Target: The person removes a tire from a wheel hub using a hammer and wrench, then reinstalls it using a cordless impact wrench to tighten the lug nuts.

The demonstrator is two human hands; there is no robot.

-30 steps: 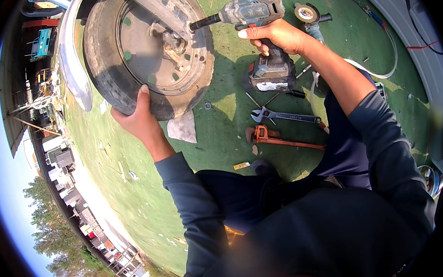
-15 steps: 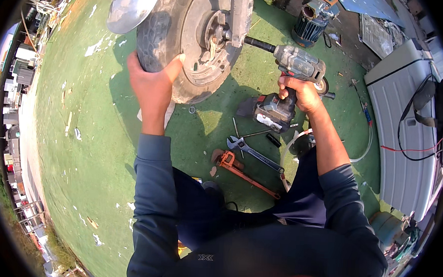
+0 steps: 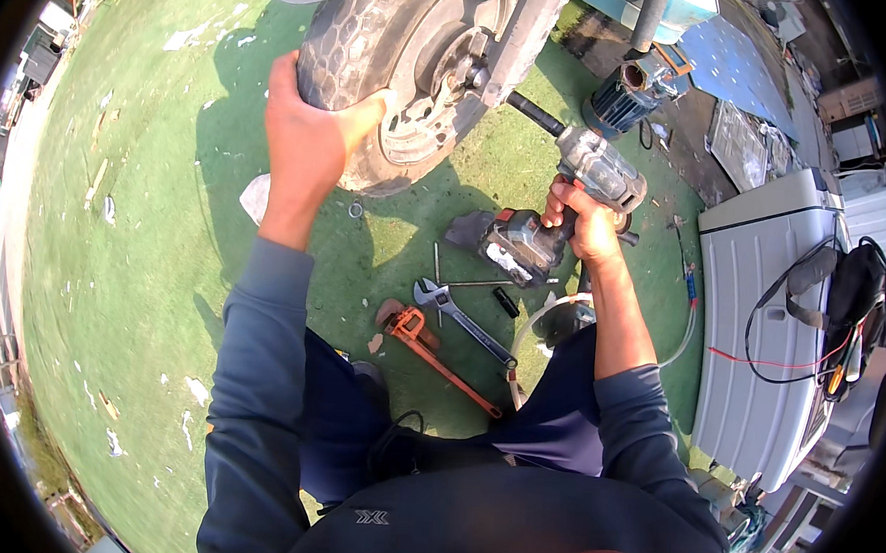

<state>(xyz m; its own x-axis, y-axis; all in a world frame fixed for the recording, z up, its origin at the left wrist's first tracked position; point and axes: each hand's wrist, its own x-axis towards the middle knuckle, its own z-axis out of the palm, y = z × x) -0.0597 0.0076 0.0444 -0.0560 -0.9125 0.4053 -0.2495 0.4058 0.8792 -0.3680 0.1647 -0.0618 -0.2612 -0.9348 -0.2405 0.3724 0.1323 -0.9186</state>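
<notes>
My left hand is closed around the tread of a dusty wheel, thumb against the sidewall and fingers hidden behind the tyre. My right hand grips the handle of a cordless impact wrench, its battery pack hanging below. A long black socket on the wrench points at the axle end by the grey fork arm. Whether the socket sits on the nut cannot be made out. On the ground below lie an adjustable wrench, an orange pipe wrench and a short black socket.
A ring-shaped washer lies on the green ground below the tyre. An electric motor stands beyond the impact wrench. To the right is a large grey case with cables and a black bag on it. A clear hose curves near my right knee.
The view has shifted, so ground tools appear further left and more of the right side shows. Both hands keep their holds; the impact wrench stays lined up with the axle.
</notes>
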